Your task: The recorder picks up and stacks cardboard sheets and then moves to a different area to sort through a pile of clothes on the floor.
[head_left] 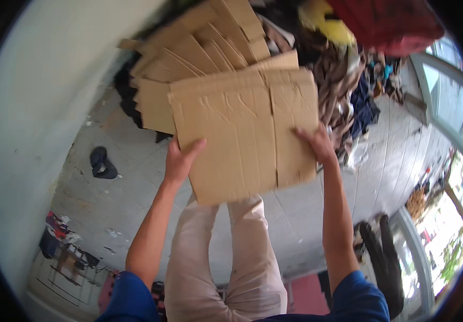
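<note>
A flattened brown cardboard box (231,139) is held up in front of my legs, its face creased near the far edge and a seam running down its right part. My left hand (182,161) grips its left edge, thumb on the face. On the opposite edge, my right hand (317,144) clasps it the same way; the fingers of both hands are hidden behind the board. Just beyond lies a fanned pile of flattened cardboard boxes (188,56), which the held one partly overlaps in view.
Heaped cloth scraps (341,91) lie right of the pile, below a red bundle (389,24) and a yellow bag (328,24). A dark cloth (102,163) rests on the grey floor (135,198). A pale wall (33,107) runs along the left; glazed door frames (440,96) stand right.
</note>
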`<state>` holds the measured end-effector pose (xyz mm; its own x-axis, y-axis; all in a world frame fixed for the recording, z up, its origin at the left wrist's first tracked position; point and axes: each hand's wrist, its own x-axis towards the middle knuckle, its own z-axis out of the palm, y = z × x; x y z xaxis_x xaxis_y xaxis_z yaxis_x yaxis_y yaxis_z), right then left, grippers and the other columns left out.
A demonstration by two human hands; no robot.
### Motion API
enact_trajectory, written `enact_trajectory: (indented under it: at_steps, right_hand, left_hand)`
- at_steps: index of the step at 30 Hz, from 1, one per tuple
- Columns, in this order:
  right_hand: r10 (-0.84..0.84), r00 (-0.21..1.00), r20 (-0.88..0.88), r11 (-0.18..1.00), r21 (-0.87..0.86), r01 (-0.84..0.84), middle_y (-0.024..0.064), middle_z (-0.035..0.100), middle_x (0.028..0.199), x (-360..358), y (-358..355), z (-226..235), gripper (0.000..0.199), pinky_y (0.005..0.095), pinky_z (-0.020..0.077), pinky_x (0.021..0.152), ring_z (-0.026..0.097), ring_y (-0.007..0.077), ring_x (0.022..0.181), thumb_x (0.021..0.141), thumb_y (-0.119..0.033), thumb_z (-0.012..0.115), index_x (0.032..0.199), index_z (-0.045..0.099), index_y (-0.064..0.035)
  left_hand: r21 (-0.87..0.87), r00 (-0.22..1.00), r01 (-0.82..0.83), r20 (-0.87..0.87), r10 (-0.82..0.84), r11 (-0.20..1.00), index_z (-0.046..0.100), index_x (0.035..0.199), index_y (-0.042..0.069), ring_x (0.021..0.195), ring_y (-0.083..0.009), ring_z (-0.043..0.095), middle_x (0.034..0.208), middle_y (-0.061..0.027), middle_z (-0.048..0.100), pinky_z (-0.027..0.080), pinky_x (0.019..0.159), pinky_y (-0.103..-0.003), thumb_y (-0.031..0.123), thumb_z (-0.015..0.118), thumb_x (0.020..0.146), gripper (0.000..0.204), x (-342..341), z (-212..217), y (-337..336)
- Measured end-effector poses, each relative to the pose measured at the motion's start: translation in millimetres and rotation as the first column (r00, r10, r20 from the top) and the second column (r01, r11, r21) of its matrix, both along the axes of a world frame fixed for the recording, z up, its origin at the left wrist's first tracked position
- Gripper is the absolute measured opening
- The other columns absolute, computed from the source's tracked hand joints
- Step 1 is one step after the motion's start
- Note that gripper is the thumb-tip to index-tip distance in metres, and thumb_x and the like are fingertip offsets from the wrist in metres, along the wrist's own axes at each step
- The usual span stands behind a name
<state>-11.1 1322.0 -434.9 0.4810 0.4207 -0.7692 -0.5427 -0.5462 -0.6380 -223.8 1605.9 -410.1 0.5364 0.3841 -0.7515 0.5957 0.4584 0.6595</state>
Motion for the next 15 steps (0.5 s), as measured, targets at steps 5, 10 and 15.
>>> enact_trajectory:
  at_steps: [5,10,15]
  right_hand:
    - [-0.080,0.993,0.090,0.990,0.125,0.068,0.0101,0.064,0.101,-32,25,170,0.046,0.0324,0.0508,0.079,0.061,0.0174,0.090,0.073,-0.013,0.074,0.111,0.053,0.0019]
    - [0.099,0.989,0.110,0.995,-0.041,-0.095,0.0087,0.059,0.110,-64,34,321,0.049,0.0361,0.0452,0.087,0.057,0.0213,0.098,0.081,-0.026,0.063,0.121,0.050,-0.0013]
    - [-0.050,0.959,-0.279,0.946,0.294,0.135,0.0089,0.056,0.114,-85,40,387,0.051,0.0374,0.0455,0.087,0.053,0.0235,0.105,0.080,-0.023,0.062,0.126,0.046,-0.0057]
  left_hand:
    - [-0.074,0.950,-0.099,0.290,0.116,0.992,0.040,0.127,0.004,0.108,-0.0142,0.049,0.118,-0.0049,0.052,0.039,0.092,-0.028,0.021,0.071,0.077,0.061,-11,161,57]
    - [0.036,0.810,-0.228,0.561,0.169,0.973,0.038,0.127,0.010,0.120,-0.0159,0.038,0.129,-0.0036,0.043,0.031,0.100,-0.031,0.015,0.067,0.078,0.057,-21,307,94]
    - [-0.056,0.640,-0.379,0.705,0.306,0.924,0.040,0.111,0.011,0.115,-0.0170,0.043,0.128,-0.0074,0.044,0.033,0.098,-0.032,0.013,0.063,0.082,0.038,-88,386,78]
